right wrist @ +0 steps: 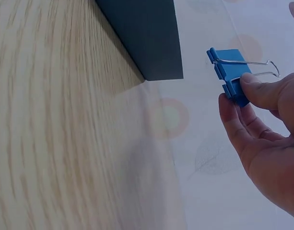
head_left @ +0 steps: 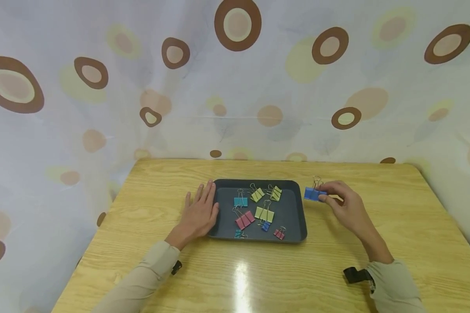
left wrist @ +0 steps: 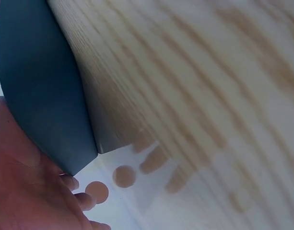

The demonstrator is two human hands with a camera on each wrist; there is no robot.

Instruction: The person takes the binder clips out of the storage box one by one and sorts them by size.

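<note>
A large blue binder clip (head_left: 312,194) is pinched between the thumb and fingers of my right hand (head_left: 346,208), just off the right side of a dark grey tray (head_left: 290,208). In the right wrist view the same blue binder clip (right wrist: 233,72) shows its wire handles pointing right. My left hand (head_left: 197,215) lies with straight fingers against the tray's left rim. Inside the tray are yellow binder clips (head_left: 264,214), a pink binder clip (head_left: 245,220), a teal binder clip (head_left: 240,201), a small blue binder clip (head_left: 265,226) and a small red binder clip (head_left: 280,233).
The tray stands on a wooden table (head_left: 180,278) near its far edge. A patterned cloth (head_left: 239,87) hangs behind and beside the table. Each wrist bears a black strap mount, the right one (head_left: 354,275) being the more visible.
</note>
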